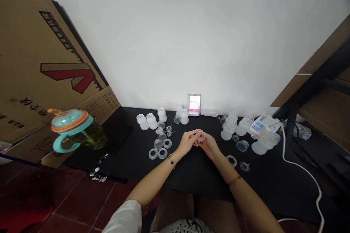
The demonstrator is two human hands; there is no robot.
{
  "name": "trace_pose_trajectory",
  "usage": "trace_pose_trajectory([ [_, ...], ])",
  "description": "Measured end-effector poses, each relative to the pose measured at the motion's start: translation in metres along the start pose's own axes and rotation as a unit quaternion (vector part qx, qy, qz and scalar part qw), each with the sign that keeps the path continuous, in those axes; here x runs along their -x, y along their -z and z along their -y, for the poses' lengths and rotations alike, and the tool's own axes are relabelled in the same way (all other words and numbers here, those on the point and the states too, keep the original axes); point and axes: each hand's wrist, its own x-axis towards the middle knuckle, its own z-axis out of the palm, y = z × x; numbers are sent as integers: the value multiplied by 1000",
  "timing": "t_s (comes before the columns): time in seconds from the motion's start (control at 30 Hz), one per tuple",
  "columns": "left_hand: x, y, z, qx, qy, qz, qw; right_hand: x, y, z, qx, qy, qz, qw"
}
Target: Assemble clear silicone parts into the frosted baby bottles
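Both of my hands meet above the middle of the black table, around one translucent ring (201, 136). My left hand (190, 141) pinches the ring from the left, thumb on top. On the other side my right hand (210, 145) holds the ring's right edge, its fingers partly hidden beneath. White bottles (151, 121) and several clear domed parts (158, 144) stand to the left of my hands, with loose rings (153, 153) in front. Right of my hands are more bottles (229, 128), a clear cup-like part (242, 146) and another ring (231, 161).
A teal-lidded jug (79, 131) stands at the left beside a large cardboard box (46, 62). A blurred upright screen (194, 105) leans at the wall. At the right lie a white device (262, 123) and its cable (296, 167). A beaded strap (98, 171) hangs at the front left edge.
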Motion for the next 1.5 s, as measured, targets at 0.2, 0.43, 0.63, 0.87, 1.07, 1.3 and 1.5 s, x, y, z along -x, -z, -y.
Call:
trace_pose_trajectory([
  [0.2,0,0,-1,-2,2,-1,1000,-2,3,0,6,-9,-9,1000],
  [0.43,0,1,0,-10,0,1,1000,-2,2,0,0,-6,-6,1000],
  [0.63,1,0,-4,-19,2,-5,1000,-1,1,-2,-1,10,2,1000],
  [0.87,2,0,-7,-30,-2,-7,1000,-2,2,-1,7,21,-34,999],
  [1.07,3,0,-7,-43,-9,-9,999,-1,3,1,23,22,-34,999],
  [1.3,2,0,-5,-46,-10,-12,999,-2,3,0,19,24,-46,998],
  [1.5,3,0,-6,-49,-12,-13,999,-2,5,-3,18,28,-56,998],
])
